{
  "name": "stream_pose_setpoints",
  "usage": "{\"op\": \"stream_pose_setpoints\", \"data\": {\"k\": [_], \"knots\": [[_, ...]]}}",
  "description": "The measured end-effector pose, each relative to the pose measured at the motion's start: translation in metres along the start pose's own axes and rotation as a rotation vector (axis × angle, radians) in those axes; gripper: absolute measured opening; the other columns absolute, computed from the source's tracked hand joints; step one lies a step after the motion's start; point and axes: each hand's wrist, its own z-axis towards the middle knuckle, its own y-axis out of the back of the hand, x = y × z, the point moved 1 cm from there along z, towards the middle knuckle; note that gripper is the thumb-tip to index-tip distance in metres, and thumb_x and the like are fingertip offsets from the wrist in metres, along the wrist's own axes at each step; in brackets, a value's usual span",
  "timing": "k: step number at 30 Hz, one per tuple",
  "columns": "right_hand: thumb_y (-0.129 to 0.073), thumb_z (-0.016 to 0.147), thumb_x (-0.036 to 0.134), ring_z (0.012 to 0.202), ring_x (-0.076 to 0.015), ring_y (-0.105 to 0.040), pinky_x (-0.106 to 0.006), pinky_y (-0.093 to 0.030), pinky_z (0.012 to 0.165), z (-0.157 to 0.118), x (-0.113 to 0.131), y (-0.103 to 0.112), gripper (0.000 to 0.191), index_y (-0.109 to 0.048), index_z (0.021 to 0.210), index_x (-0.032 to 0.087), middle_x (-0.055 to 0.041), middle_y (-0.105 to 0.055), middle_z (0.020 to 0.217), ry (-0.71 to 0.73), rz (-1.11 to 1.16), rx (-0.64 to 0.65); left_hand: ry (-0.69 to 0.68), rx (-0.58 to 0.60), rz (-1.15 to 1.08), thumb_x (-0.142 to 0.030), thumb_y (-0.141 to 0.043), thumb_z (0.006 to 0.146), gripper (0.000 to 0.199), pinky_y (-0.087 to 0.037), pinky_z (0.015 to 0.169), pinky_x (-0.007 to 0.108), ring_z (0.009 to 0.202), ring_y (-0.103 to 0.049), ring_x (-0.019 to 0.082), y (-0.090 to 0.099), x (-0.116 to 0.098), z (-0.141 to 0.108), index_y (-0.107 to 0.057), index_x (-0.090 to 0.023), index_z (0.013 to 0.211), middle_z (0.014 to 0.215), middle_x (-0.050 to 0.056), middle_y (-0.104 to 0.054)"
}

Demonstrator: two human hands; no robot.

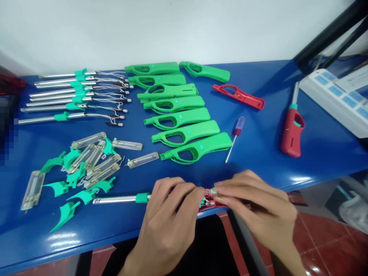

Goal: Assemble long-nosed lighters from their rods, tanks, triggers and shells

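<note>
At the table's front edge lies a red lighter shell (213,203), open side up, with small white and teal parts inside. My left hand (171,214) covers the shell's left part, its fingers curled over it. A metal tube with a teal collar (120,199) sticks out to the left from under that hand. My right hand (255,207) pinches a clear fuel tank (215,191) between thumb and fingers, over the shell's inside. Most of the tank is hidden by the fingers.
Several green shells (184,133) stand mid-table, with metal tubes with wires (69,96) at left. Clear tanks (143,159) and teal triggers (64,215) lie front left. A screwdriver (238,128), red half-shell (241,96), assembled red lighter (291,134) and white power strip (330,103) are at right.
</note>
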Motion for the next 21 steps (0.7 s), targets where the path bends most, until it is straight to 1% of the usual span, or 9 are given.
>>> {"op": "stream_pose_setpoints", "data": {"k": [9,17,21], "knots": [[-0.081,0.086,0.003,0.081,-0.0201,-0.076,-0.037,-0.058,0.069,-0.0028,-0.0028,-0.001,0.039,-0.08,0.115,0.029,0.0,-0.084,0.1,0.033,0.017,0.009,-0.021,0.0,-0.006,0.007,-0.068,0.09,0.025,-0.055,0.088,0.04,0.098,-0.06,0.023,0.0014,-0.0014,-0.0002,-0.072,-0.009,0.109,0.101,0.008,-0.076],[-0.081,0.086,0.002,0.082,-0.0197,-0.076,-0.037,-0.058,0.071,-0.0044,-0.0038,0.001,0.042,-0.08,0.118,0.029,0.0001,-0.084,0.102,0.038,0.024,0.029,-0.016,0.006,-0.019,0.008,-0.069,0.09,0.025,-0.054,0.087,0.04,0.097,-0.061,0.023,0.0013,-0.0021,0.0004,-0.072,-0.009,0.108,0.1,0.009,-0.076],[-0.08,0.087,0.003,0.084,-0.0206,-0.077,-0.037,-0.059,0.07,-0.0055,-0.0064,0.0011,0.04,-0.08,0.118,0.029,0.0001,-0.084,0.102,0.047,0.02,0.026,-0.013,0.001,-0.027,0.008,-0.068,0.09,0.024,-0.054,0.087,0.041,0.097,-0.062,0.024,0.0008,-0.0016,-0.0003,-0.072,-0.008,0.108,0.1,0.01,-0.077]]}}
